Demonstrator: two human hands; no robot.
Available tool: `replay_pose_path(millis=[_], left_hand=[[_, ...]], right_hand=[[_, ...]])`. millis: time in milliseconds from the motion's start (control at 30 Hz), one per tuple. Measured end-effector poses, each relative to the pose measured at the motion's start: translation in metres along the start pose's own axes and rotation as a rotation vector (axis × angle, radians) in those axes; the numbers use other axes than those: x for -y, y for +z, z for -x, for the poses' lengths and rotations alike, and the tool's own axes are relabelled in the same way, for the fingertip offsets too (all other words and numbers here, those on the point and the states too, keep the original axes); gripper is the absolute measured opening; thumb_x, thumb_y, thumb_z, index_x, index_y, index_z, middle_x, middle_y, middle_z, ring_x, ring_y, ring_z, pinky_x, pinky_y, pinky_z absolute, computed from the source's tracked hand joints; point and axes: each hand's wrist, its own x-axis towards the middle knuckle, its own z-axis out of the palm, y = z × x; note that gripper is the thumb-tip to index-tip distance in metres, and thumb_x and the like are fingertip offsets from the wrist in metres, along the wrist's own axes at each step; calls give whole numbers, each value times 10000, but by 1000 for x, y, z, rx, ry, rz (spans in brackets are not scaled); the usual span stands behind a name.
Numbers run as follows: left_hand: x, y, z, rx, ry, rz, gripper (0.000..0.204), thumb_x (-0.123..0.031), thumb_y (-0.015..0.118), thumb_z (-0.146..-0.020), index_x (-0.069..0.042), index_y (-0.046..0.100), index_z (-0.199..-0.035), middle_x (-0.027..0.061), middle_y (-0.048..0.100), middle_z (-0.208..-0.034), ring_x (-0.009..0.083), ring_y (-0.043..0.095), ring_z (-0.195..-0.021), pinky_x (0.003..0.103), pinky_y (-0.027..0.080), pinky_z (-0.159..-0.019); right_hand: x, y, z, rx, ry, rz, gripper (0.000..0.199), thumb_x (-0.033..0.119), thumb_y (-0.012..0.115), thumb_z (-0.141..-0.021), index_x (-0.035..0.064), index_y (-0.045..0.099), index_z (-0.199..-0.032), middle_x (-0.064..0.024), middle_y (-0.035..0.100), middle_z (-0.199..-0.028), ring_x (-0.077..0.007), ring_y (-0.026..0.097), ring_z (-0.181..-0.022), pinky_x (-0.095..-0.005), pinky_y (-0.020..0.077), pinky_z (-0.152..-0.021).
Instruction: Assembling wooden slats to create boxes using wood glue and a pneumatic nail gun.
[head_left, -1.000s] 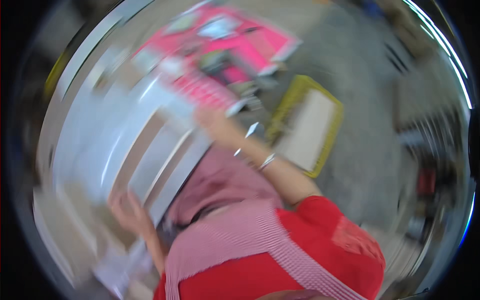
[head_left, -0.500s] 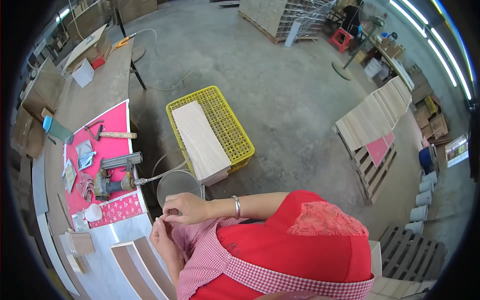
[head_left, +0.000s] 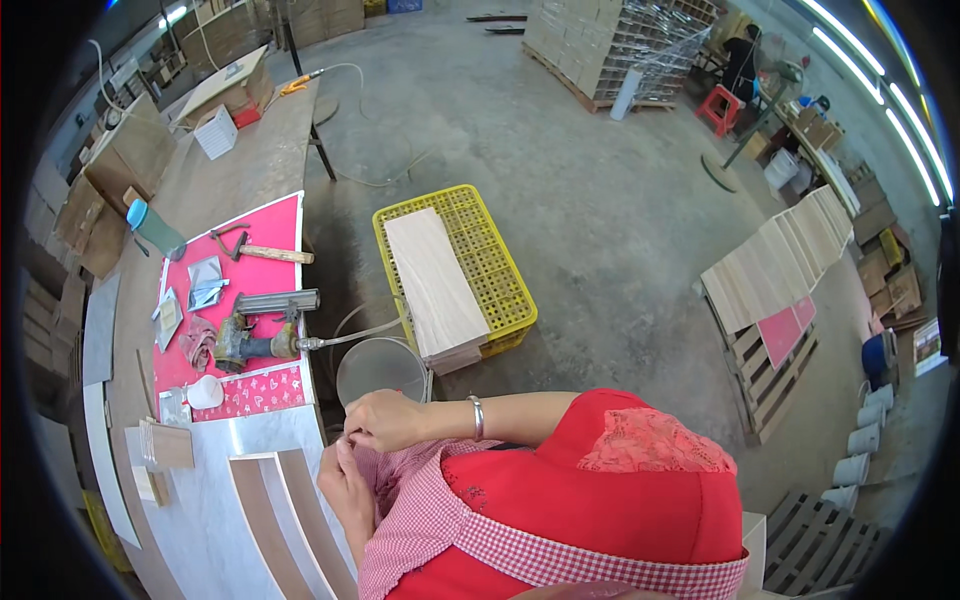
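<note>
Over the table edge, beside a rounded grey bin (head_left: 350,372), my right hand (head_left: 388,420) is closed, with a silver bangle on its wrist. My left hand (head_left: 345,490) meets it from below, fingertips pinched against the right hand's. Whatever lies between the fingertips is too small or hidden to name. Below and left of the hands, a wooden frame with long slats (head_left: 262,520) rests on the pale table surface. A nail gun (head_left: 258,345) with an air hose lies on a pink sheet (head_left: 272,225), near a hammer (head_left: 278,254).
Wooden boards (head_left: 437,280) are stacked on a yellow crate (head_left: 515,290) beyond the bin. A blue-lidded bottle (head_left: 155,230), a cloth (head_left: 198,343), a white round container (head_left: 207,392) and small wood blocks (head_left: 168,446) stand about the table. More boards (head_left: 770,262) lie on a pallet at right.
The view has shifted, so the table and crate sit further right and lower. Both hands stay together at the fingertips; the right hand's fingers look more curled.
</note>
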Motion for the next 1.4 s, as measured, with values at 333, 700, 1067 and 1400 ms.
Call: replay_pose_path(millis=[333,700,1067,1400], left_hand=[[-19,1,14,138,138,-558,399,-328,526,-979,48,660,-960,254,629,-890,454,596,-843,512,461,-731],[-4,-9,21,144,124,-391,463,-387,491,-993,44,652,-1039,263,616,-969,455,589,-898,502,461,-769],[-3,-8,23,98,76,-267,422,-352,502,-993,37,637,-1084,257,613,-989,453,587,-919,479,466,-788],[-8,-9,25,166,117,-325,352,-280,585,-945,46,634,-1069,263,615,-1010,450,592,-927,480,473,-796]], right_hand=[[9,4,10,242,56,309,184,176,681,-662,-5,654,-676,-194,662,-730,-406,662,-709,-490,528,-608],[11,8,4,185,125,196,133,155,674,-644,28,636,-655,-165,655,-688,-381,655,-673,-486,506,-577],[0,15,8,133,85,-13,135,152,621,-736,40,640,-663,-159,653,-665,-375,647,-644,-484,500,-583],[-12,11,12,214,122,-132,109,140,631,-723,49,633,-663,-133,638,-634,-337,639,-613,-448,480,-556]])
